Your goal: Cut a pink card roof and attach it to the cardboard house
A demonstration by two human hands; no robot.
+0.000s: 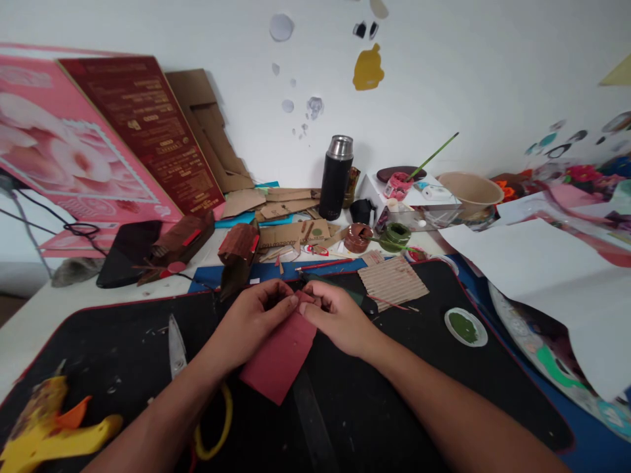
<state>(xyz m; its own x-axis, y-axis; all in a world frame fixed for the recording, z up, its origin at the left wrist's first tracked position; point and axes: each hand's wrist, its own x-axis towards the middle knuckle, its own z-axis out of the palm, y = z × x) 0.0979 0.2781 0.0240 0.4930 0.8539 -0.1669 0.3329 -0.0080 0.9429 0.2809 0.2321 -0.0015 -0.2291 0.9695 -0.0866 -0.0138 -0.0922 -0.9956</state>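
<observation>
Sheet (pixel 280 360) | dull red, oblong | left hand (pixel 256 314), right hand (pixel 341 319) pinching far end

White wall (pixel 434 72) with mustard patch (pixel 369 68), grey spots (pixel 281 27); pale tabletop (pixel 42 327).

The place looks like a craft corner. Paint jars (pixel 396 239) and cardboard scraps (pixel 283 234) crowd the far side; a glue gun (pixel 43 412) and scissors (pixel 176 348) lie near left.
</observation>
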